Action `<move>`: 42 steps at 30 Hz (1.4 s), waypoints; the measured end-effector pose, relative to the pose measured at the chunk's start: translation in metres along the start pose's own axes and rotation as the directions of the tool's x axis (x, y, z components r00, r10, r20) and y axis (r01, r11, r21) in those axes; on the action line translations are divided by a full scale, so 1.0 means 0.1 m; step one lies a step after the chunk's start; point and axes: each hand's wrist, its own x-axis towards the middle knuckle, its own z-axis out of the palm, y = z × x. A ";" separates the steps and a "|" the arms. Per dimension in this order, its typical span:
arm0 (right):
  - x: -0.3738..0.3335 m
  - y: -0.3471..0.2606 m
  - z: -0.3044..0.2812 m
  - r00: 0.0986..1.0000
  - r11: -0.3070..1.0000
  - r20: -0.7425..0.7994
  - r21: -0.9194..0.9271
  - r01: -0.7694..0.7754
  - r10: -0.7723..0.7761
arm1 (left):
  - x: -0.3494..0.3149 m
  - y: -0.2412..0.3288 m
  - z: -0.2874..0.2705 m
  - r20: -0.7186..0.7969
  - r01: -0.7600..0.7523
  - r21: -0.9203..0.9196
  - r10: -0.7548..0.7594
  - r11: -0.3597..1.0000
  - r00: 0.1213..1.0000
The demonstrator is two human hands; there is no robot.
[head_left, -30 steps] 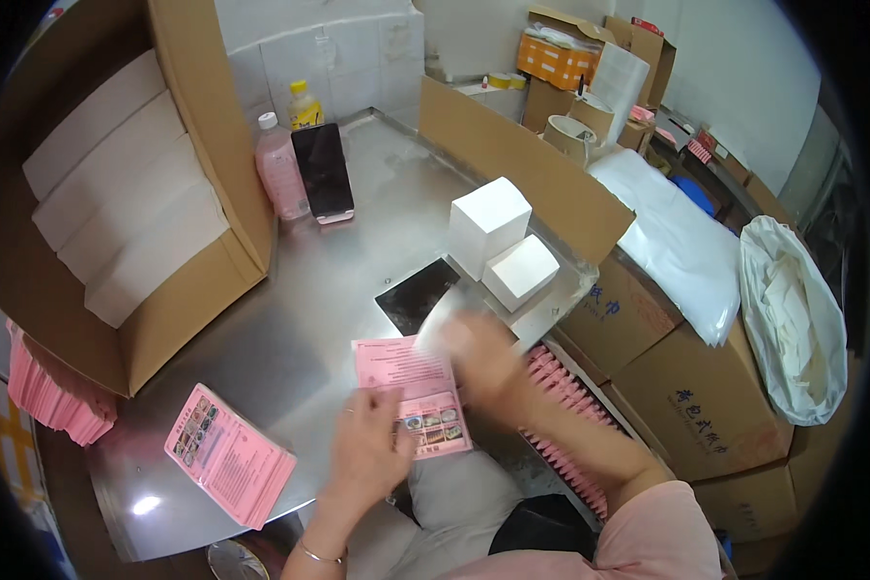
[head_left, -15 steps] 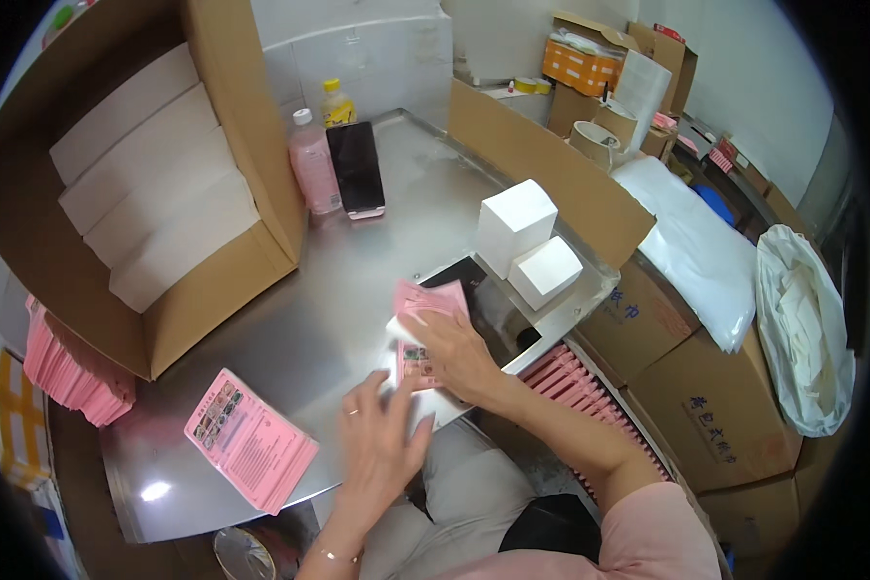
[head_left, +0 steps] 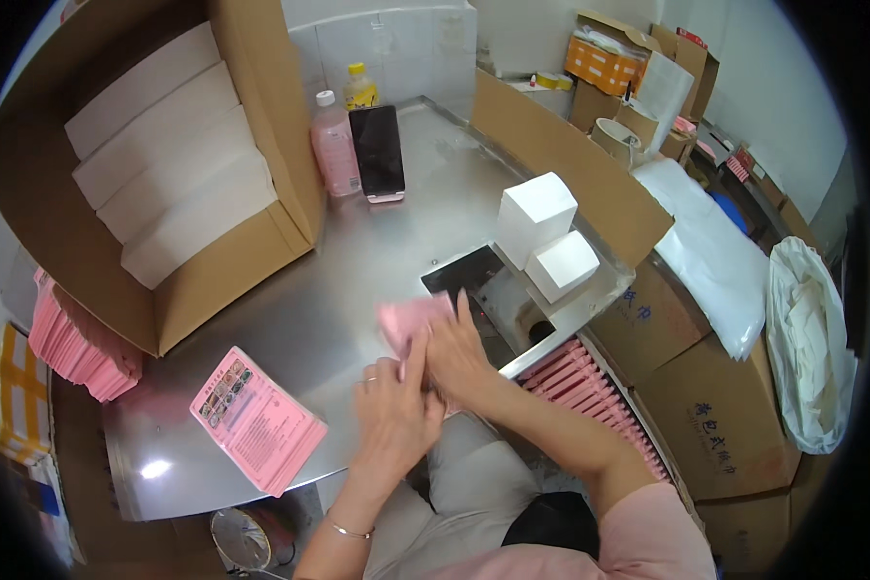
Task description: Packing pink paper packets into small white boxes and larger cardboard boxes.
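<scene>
Over the front of the metal table, a pink printed packet [head_left: 408,323], smeared by motion, is between my hands. My right hand [head_left: 462,360] curls round its right side, thumb and fingers closed on it. My left hand [head_left: 396,406], with a ring on one finger, presses against its lower end, fingers bent and touching the right hand. My fingers hide the packet's lower part. To the left lies a neat stack of flat pink printed packets [head_left: 261,425]. Beside my right hand is a dark rectangular opening [head_left: 493,304] in the tabletop.
An open carton [head_left: 304,208] with white tissue stacks [head_left: 169,155] stands at the left. Two white blocks [head_left: 536,217] stand behind the opening. Bottles [head_left: 334,145] and a phone [head_left: 377,150] are at the back. More pink packets fill a box [head_left: 594,401] below the table's right edge.
My hands have come together, the left moving up and right to meet the right. The pink packet, lying near the table with white tissue before, is now lifted and gripped. The view has shifted slightly.
</scene>
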 end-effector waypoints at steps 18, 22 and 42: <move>-0.51 1.26 -0.58 0.748 0.844 -0.643 -0.302 -0.444 0.163 | -0.83 -0.91 -0.97 -0.324 0.427 0.385 -0.313 0.818 0.893; -0.60 1.51 -0.36 0.797 0.907 -0.529 -0.111 -0.406 0.292 | -0.78 -1.01 -1.07 0.127 0.339 0.401 -0.418 0.851 0.900; -0.65 1.41 -0.58 0.651 0.926 -0.665 0.181 -0.333 0.364 | -0.20 -0.22 -0.52 0.017 0.147 -0.039 -0.146 0.988 0.989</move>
